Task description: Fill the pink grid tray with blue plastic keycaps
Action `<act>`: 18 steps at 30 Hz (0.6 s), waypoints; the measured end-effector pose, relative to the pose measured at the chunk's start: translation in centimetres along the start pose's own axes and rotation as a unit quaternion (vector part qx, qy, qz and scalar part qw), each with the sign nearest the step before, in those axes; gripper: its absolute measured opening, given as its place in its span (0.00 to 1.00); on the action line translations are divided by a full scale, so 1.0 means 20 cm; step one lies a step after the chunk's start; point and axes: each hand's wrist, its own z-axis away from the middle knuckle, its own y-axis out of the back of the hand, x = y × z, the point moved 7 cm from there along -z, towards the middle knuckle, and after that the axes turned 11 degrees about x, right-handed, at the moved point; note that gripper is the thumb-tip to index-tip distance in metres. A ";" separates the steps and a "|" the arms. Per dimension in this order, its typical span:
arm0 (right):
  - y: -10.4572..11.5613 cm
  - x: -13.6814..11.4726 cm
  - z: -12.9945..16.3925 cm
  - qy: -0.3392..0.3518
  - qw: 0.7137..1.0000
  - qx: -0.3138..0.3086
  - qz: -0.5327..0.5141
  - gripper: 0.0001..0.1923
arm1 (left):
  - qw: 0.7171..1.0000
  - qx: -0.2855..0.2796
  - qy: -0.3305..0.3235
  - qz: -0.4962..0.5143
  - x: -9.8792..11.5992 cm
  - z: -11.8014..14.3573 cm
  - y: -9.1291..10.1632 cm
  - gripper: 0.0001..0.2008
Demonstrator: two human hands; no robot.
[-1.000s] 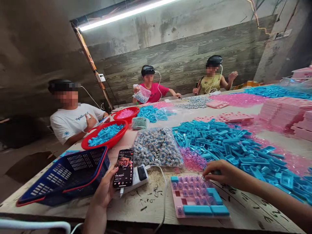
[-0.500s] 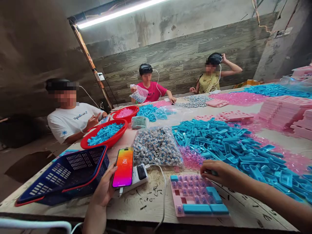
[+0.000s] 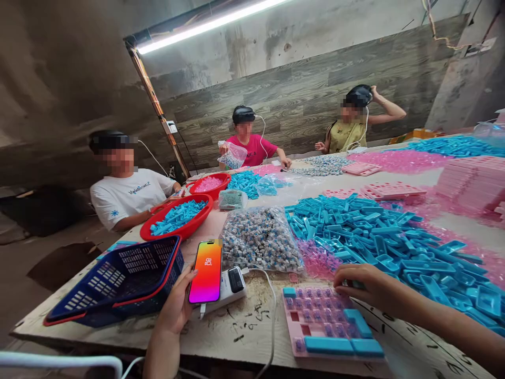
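My left hand [image 3: 177, 301] grips a smartphone [image 3: 205, 272] by its left edge; its orange-pink lock screen is lit. Partly under the phone lies a white power bank [image 3: 226, 295] with a cable. My right hand [image 3: 365, 281] is closed, fingers curled down at the top right corner of a pink keyboard plate [image 3: 290, 329]. A blue-green sliver shows between those fingers, too hidden to make out. Clear pink keycaps [image 3: 315, 305] fill much of the plate. Blue keycaps [image 3: 329, 345] sit along its bottom row, right side and top left corner. Several square openings show at its left.
A blue basket [image 3: 98, 295] stands at left, near red bowls [image 3: 209, 208] of blue and pink pieces. Behind the phone lies a bag of key switches [image 3: 262, 239]. Blue keycaps [image 3: 379, 237] are heaped at right, before stacked pink plates [image 3: 469, 184]. Three people sit across the table.
The whole view has shifted slightly, so things appear farther right. My hands keep nearly the same places on the phone and by the plate. The person at left has lowered a hand.
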 end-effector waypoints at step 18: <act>-0.01 -0.02 0.02 0.016 0.996 0.002 0.091 0.13 | 1.000 0.013 -0.008 -0.027 0.00 -0.01 0.02 0.20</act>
